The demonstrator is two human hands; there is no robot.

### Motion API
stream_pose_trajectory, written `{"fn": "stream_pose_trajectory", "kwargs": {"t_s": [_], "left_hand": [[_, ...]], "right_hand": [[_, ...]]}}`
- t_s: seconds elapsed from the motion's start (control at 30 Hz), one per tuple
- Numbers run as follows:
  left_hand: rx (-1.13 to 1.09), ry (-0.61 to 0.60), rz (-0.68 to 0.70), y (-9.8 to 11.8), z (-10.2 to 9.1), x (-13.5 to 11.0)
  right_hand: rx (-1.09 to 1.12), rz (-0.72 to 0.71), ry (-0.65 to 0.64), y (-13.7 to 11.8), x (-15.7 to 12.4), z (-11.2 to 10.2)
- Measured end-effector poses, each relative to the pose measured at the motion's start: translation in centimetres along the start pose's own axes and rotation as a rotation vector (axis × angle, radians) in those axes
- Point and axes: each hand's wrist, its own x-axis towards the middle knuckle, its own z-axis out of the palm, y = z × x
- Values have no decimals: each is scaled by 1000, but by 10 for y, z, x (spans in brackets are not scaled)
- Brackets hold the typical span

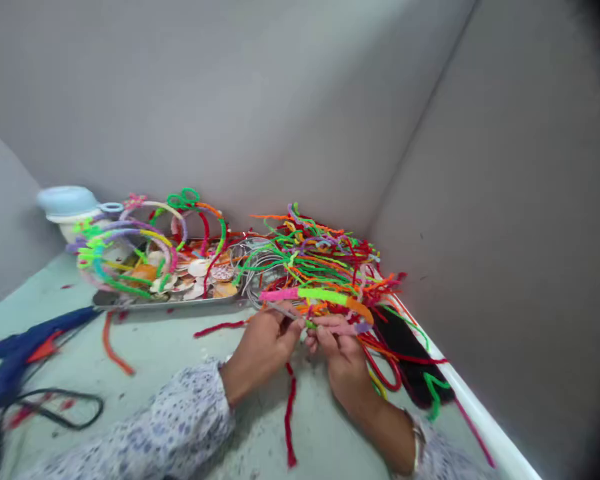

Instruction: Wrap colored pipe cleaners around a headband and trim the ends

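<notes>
Both hands hold a headband wrapped in pink, lime, orange and lilac pipe cleaner, its curve facing away from me. My left hand is closed on the bare grey end. My right hand pinches a short green pipe cleaner by the fingertips of the left hand, with the lilac end of the headband along its fingers. Where the green piece meets the headband is too blurred to tell. A dark red pipe cleaner lies on the table just below the hands.
Behind my hands is a heap of loose pipe cleaners with bare headbands. A metal tray of shells stands left, finished headbands over it. A blue glue gun with a cord lies far left, a black object right.
</notes>
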Motion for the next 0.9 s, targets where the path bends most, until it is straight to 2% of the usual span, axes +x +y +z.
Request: {"fn": "stream_pose_trajectory", "kwargs": {"t_s": [0.23,0.4,0.7,0.9], "left_hand": [[22,13,-18,-3,3,2],[-123,17,-20,-3,5,3],[-295,9,-117,-15,9,8],[-309,-13,-208,-8,5,7]], "right_hand": [[-11,16,-2,-3,-1,-1],[-17,20,-10,-2,-1,-1],[-46,22,-20,3,-1,-2],[-56,23,-2,3,-3,-1]]}}
